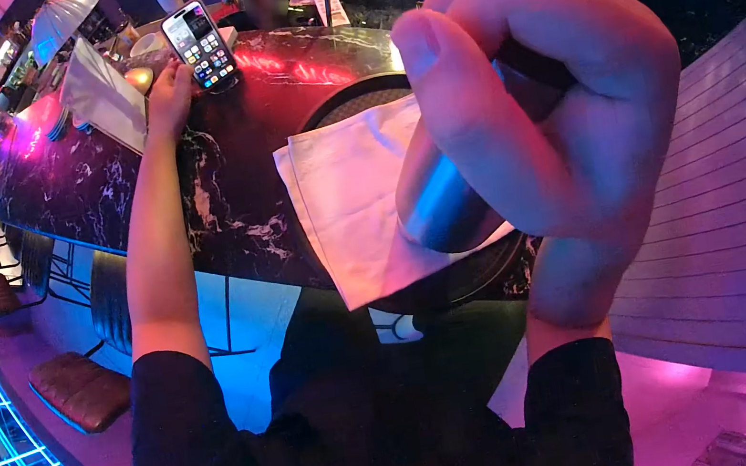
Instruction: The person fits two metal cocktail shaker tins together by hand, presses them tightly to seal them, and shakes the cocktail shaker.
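R hand (608, 130) is closest to cam, raised upright, wrist below, fingers curled over & thumb up, thumb tip by the bent index. Its grip: closed-looking curl, but can't tell if it's on the metal cup (446, 207), which sits right behind it, tilted in view, lower end over the white cloth (350, 207). L arm reaches straight fwd across the dark marbled counter (227, 158); L hand (168, 100) is at the L edge of the phone (199, 47), screen lit w/ app icons; can't tell if it's gripping or just touching. Count: 1 phone, 1 cup, 1 cloth under/beside cup, 1 round dark tray (362, 98) under cloth, 4 reddish seats (80, 390) at far L. Cup's upper part is hidden by R hand, tray mostly covered, L fingertips hard to see, app labels too small to read, bkgd clutter unclear.
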A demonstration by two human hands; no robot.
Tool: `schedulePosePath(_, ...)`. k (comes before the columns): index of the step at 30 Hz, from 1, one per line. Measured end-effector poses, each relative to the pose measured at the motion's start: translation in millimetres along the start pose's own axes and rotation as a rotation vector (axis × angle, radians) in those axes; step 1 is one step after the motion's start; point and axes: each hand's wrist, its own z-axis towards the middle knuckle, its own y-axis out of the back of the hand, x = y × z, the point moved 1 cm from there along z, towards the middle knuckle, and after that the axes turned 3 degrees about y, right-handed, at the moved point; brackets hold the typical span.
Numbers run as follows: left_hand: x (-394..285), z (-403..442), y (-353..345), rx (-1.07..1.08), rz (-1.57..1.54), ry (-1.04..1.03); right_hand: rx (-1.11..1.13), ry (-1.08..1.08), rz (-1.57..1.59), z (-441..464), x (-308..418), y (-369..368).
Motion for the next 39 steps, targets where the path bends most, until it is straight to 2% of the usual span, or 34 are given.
schedulePosePath(4,-18.4,-9.3,-4.4,-0.034,0.213,-0.019,0.071,0.049,-0.044,5.7,2.2,2.3)
schedulePosePath(7,-46.2,-24.2,-9.5,-0.087,0.330,0.061,0.191,0.241,-0.208,11.8,12.6,-2.1)
schedulePosePath(8,-49.8,-25.5,-8.8,-0.097,0.334,0.085,0.111,0.099,-0.126,4.8,8.4,-1.7)
schedulePosePath(10,-40.1,-20.1,-6.0,-0.107,0.338,0.110,0.030,-0.044,-0.044,-0.8,1.5,3.4)
schedulePosePath(12,-8.3,-1.2,0.4,-0.036,-0.055,0.063,0.124,0.082,-0.254,1.3,-1.3,10.4)
schedulePosePath(13,-5.4,0.7,1.6,-0.036,-0.061,0.060,0.155,0.127,-0.325,2.3,-1.5,10.8)
schedulePosePath(16,-3.8,0.1,-0.1,-0.007,-0.036,0.051,0.048,0.005,-0.061,3.1,6.0,1.4)
schedulePosePath(19,-2.3,-3.0,0.0,-0.040,0.136,0.019,0.106,-0.034,-0.264,-1.6,11.9,-2.3)
schedulePosePath(20,-1.6,-3.3,0.5,-0.028,0.178,0.000,-0.045,-0.067,-0.217,-11.5,5.1,-6.8)
schedulePosePath(22,-11.9,-8.9,-0.3,-0.016,0.220,-0.017,-0.196,-0.102,-0.170,-15.7,-0.3,-5.4)
schedulePosePath(25,-19.4,-12.7,2.0,0.007,0.333,0.000,-0.050,0.023,-0.235,-12.0,-2.6,0.6)
schedulePosePath(28,-16.5,-9.3,3.6,0.005,0.392,-0.004,-0.096,-0.033,-0.183,-9.7,-5.3,3.9)
schedulePosePath(29,-17.6,-9.3,4.7,0.027,0.417,0.030,0.055,0.088,-0.209,-1.6,-8.5,12.1)
schedulePosePath(31,-17.2,-8.9,4.5,0.048,0.443,0.064,0.205,0.209,-0.234,4.3,-8.6,17.9)
schedulePosePath(34,-1.5,-3.6,1.8,-0.029,0.284,-0.014,0.246,0.228,-0.283,-0.5,-3.6,9.6)
schedulePosePath(35,6.6,0.3,0.3,-0.012,0.122,-0.012,0.013,0.035,-0.239,-11.1,1.9,-4.4)
schedulePosePath(36,9.1,3.2,0.7,0.006,-0.039,-0.011,-0.100,-0.063,-0.220,-12.5,0.6,-4.8)
schedulePosePath(37,11.2,6.3,3.4,0.005,-0.038,-0.011,-0.218,-0.157,-0.190,-14.1,-0.8,-5.2)
schedulePosePath(39,9.6,9.2,3.1,0.016,-0.067,0.000,0.005,0.043,-0.197,-4.4,-5.3,8.7)
